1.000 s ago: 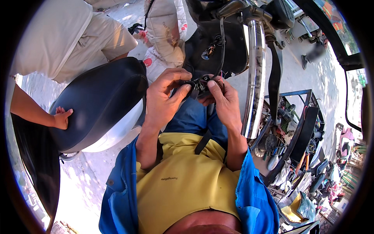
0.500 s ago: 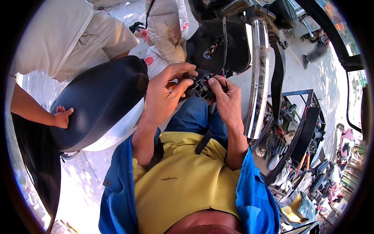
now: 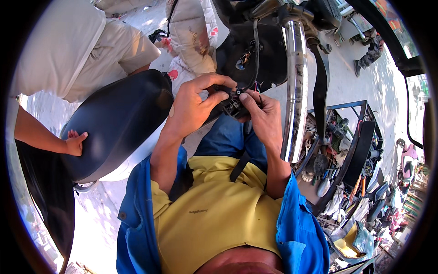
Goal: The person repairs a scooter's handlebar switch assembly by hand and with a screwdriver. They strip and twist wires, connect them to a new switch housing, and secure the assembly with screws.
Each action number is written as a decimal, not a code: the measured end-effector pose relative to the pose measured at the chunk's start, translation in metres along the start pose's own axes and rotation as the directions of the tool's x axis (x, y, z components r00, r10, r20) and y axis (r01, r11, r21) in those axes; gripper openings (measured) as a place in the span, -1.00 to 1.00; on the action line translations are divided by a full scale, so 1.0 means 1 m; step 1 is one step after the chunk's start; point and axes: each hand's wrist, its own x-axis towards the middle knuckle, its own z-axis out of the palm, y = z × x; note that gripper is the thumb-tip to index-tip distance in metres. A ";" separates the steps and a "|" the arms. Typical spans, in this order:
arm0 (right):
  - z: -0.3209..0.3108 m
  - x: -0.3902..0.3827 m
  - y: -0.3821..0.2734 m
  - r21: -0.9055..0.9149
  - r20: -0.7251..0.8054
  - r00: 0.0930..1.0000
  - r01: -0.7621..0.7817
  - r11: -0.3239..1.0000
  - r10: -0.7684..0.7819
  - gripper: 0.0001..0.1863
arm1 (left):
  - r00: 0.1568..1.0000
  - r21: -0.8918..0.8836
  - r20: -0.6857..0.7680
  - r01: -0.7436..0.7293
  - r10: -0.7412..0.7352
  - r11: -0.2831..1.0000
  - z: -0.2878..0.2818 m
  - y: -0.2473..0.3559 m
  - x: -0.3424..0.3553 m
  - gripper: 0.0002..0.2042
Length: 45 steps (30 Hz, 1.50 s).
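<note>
In front of my blue-trousered lap, my right hand (image 3: 265, 119) grips a small black housing (image 3: 233, 106) with bare metal parts and thin wires inside, much like an opened handlebar switch. The thumb lies along its near right edge. My left hand (image 3: 189, 106) is closed in a pinch at the housing's upper left side. What sits between those fingertips is dark and too small to make out. Thin coloured wires (image 3: 258, 86) rise from the housing beside my right fingers. A dark cable (image 3: 256, 55) runs down towards it from the handlebar area.
A chrome-sleeved handlebar grip (image 3: 294, 91) and black lever (image 3: 320, 86) stand close on my right. The black scooter seat (image 3: 121, 121) is at left, under a co-worker's hand (image 3: 75, 142). A metal-framed tool box (image 3: 360, 146) lies at right; a quilted cover (image 3: 191, 36) hangs ahead.
My left fingertips have moved slightly right, nearer my right thumb over the housing. The view has shifted a little. At the far right, a distant person's leg has changed position.
</note>
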 end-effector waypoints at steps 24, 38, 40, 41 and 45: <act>0.000 0.002 0.002 0.054 0.008 0.999 -0.051 0.997 0.050 -0.69 | 0.995 -0.032 -0.070 -0.080 0.077 0.996 0.002 -0.012 0.000 -0.74; -0.008 0.004 0.003 0.130 0.093 0.993 -0.085 0.988 0.074 -0.54 | 0.992 -0.012 0.124 -0.018 0.019 1.000 -0.009 -0.008 0.018 -0.86; -0.009 0.005 0.006 0.131 0.097 0.993 -0.081 0.988 0.068 -0.55 | 0.994 -0.053 0.108 0.018 -0.012 0.998 -0.014 -0.008 0.019 -0.87; -0.009 0.006 0.007 0.130 0.101 0.993 -0.079 0.988 0.066 -0.55 | 0.992 -0.063 0.124 0.028 -0.020 0.998 -0.016 -0.006 0.020 -0.87; -0.012 0.005 0.006 0.141 0.121 0.988 -0.112 0.984 0.095 -0.56 | 0.975 -0.132 0.220 0.018 0.011 0.991 -0.018 -0.002 0.024 -0.87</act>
